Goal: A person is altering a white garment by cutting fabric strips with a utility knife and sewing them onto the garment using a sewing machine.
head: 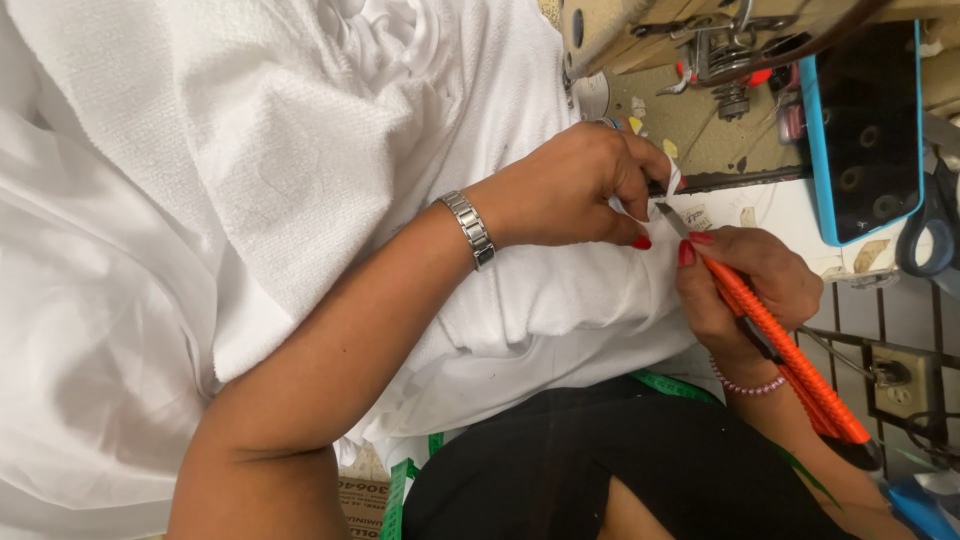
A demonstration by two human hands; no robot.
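You pinched the white fabric (560, 300) taut in your left hand (575, 185) while your right hand (745, 285) gripped the orange-handled cutter (775, 345), wisely angling its blade away from your fingertips.

— How's the left hand (570, 185) set?
— Arm bent, reaching in from lower left, wrist straight. Fingers curled down, thumb and forefinger pinched tight in a closed grip.
— And the right hand (745, 290)?
— Coming up from lower right, palm turned inward, fingers wrapped shut, thumb tip nearly touching the left thumb.
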